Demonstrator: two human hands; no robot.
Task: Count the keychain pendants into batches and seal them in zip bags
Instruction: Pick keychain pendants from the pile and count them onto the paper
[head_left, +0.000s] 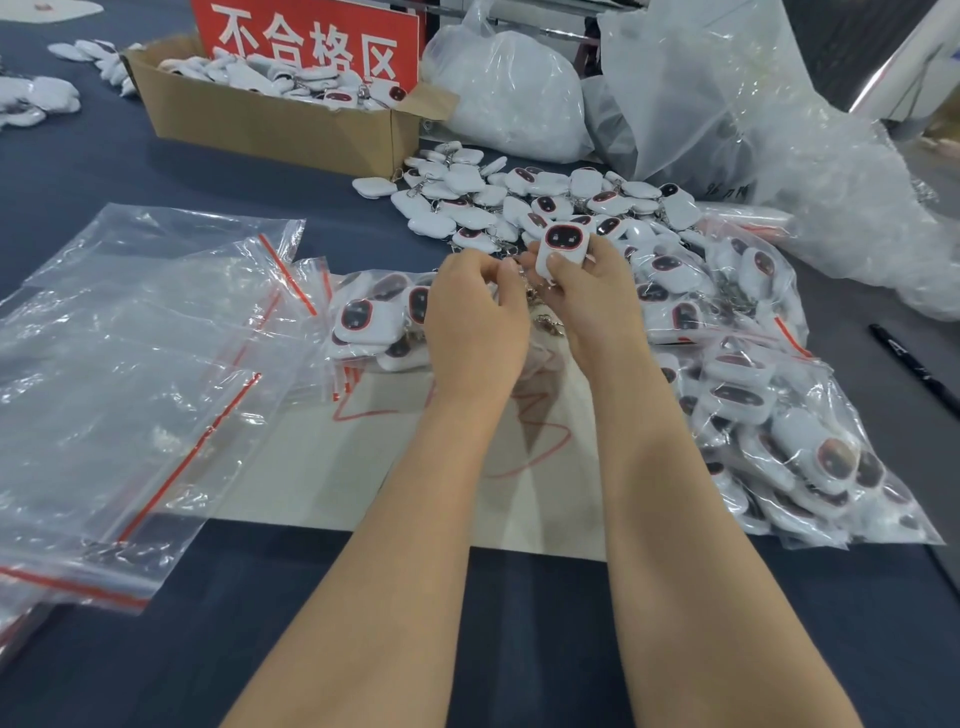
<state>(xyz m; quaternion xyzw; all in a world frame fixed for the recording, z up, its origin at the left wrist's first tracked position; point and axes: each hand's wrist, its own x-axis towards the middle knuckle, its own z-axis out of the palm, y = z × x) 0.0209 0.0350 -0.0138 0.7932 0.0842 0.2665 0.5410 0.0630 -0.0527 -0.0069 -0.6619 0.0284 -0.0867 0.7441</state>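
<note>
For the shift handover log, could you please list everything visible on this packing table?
loose pendants: many, white, heaped at centre.
held pendant: one, white, dark face, in right hand.
filled zip bags: several, clear, mostly right.
empty zip bags: stack, clear, left.
cardboard box: one, brown, far side, left.
sign: one, red, standing at box.
plastic sacks: several, clear, far right.
pen: one, black, right edge.
paper: one, white, under forearms.
hands: two; right hand grips held pendant, left hand curled beside.

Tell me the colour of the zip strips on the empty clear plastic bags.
Red zip strips, best seen in the head view.
</note>
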